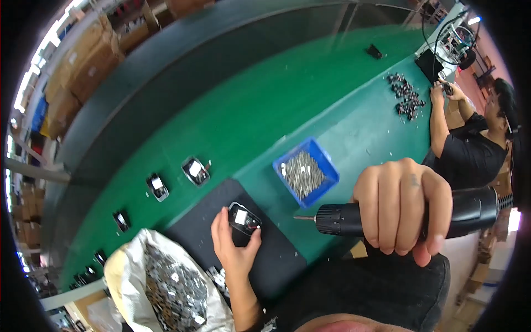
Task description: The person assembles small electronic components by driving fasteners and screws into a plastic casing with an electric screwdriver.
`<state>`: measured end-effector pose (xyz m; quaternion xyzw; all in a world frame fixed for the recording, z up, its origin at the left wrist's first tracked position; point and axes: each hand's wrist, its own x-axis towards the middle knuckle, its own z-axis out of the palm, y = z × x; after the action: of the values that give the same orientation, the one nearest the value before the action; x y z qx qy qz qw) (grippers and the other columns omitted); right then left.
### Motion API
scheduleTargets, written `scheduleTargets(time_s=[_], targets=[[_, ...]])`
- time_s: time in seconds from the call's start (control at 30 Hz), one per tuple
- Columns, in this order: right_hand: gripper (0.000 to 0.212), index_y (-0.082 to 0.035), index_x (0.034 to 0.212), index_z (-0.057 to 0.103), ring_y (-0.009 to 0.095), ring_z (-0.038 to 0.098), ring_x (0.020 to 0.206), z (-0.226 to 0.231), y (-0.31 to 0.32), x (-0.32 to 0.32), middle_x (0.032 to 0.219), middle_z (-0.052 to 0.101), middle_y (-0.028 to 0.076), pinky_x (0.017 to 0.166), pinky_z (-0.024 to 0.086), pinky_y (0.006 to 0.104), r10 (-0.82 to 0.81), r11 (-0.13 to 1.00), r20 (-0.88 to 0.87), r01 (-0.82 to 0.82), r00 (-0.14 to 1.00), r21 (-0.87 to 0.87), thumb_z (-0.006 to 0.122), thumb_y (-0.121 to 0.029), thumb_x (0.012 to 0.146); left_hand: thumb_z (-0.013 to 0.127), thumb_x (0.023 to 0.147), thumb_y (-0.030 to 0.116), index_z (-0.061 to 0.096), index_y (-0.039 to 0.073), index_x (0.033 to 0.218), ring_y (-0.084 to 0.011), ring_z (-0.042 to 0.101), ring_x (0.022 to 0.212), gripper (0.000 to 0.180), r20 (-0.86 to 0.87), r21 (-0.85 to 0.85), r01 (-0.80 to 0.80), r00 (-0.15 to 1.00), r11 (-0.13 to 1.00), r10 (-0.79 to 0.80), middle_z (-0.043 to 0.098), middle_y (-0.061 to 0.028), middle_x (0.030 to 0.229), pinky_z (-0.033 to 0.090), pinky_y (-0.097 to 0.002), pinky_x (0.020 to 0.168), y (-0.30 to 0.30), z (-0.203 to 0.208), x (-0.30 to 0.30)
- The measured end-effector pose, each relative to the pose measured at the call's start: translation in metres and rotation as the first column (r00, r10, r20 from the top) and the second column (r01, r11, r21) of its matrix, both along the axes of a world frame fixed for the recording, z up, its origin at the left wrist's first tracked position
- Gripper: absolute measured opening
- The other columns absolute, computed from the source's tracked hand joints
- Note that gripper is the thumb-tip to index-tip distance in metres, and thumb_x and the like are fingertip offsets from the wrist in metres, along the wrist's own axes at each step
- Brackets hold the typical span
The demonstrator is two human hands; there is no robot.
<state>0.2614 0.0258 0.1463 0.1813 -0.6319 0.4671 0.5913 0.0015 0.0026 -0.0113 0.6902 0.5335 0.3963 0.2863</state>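
My left hand (235,249) grips a small black housing (243,217) by its sides, over a dark mat. The housing lies open, with a white block and a bit of red wire showing inside. My right hand (401,207) is wrapped round the black body of an electric screwdriver (470,211), held sideways. Its thin bit (304,217) points left, toward the housing but apart from it. Between the two hands and farther off stands a blue bin (326,191) full of small metal screws or pins.
A white sack (130,265) of small metal parts sits left of the black mat (276,249). Similar housings (196,170) lie along the green belt (265,99). At the right, a co-worker (470,138) handles a small black part near a pile of dark pieces (406,97).
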Motion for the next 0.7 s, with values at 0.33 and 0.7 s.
scheduleTargets(time_s=[0.33,0.7], targets=[[0.045,-0.003,0.107,0.044,0.017,0.061,0.058,-0.015,-0.012,0.048,0.068,0.061,0.003,0.056,0.049,0.0285,-0.403,0.890,-0.109,0.361,0.909,-0.277,0.073,-0.008,0.073,0.076,0.072,0.012,0.037,0.004,0.141,-0.0394,0.051,0.114,0.079,-0.298,0.046,0.273,0.922,0.961,-0.248,0.044,-0.0222,0.127,0.045,-0.0418,0.097,0.135,0.004,0.077],[0.040,-0.008,0.108,0.045,0.011,0.061,0.056,-0.005,-0.004,0.082,0.066,0.061,-0.003,0.054,0.049,0.0234,-0.548,0.821,-0.052,0.525,0.835,-0.223,0.072,-0.016,0.080,0.075,0.074,0.046,0.034,-0.002,0.141,-0.0348,0.044,0.127,0.092,0.272,0.369,0.264,0.886,0.891,-0.375,0.044,-0.0235,0.137,0.036,-0.0423,0.106,0.149,0.081,0.103]])
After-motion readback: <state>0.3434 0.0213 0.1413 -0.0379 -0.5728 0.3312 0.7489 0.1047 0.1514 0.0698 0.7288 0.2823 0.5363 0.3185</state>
